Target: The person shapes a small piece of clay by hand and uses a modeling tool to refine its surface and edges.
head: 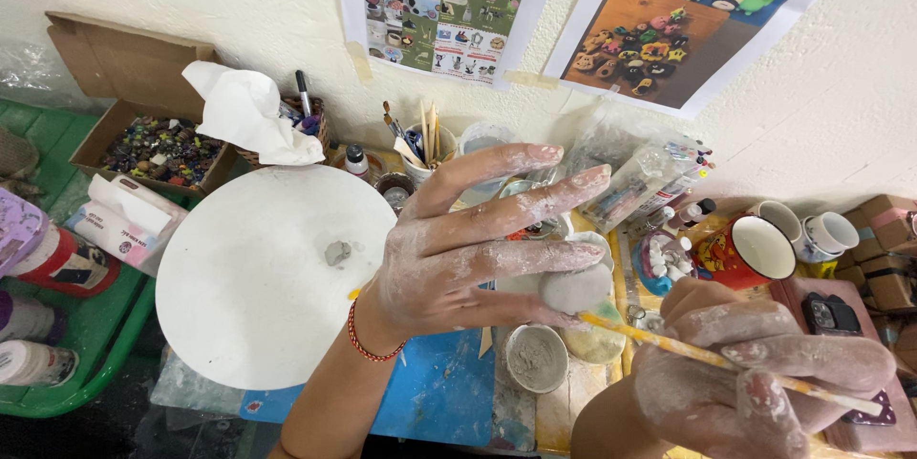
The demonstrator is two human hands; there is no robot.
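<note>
My left hand (468,249), smeared with white clay, is raised over the table with its fingers stretched right. A pale lump of clay (576,289) rests at its fingertips, pinched between thumb and fingers. My right hand (755,378), also clay-coated, grips a thin yellow wooden stick (650,338) whose tip touches the lump's underside. A red string bracelet (366,344) circles my left wrist.
A white round board (258,306) with a small grey clay bit (337,253) lies left. Below are a small bowl of slip (536,357) and a blue mat (439,392). Cups of brushes (425,149), a red mug (750,251), a bead-filled cardboard box (158,149), tissue and a green tray (86,325) crowd the table.
</note>
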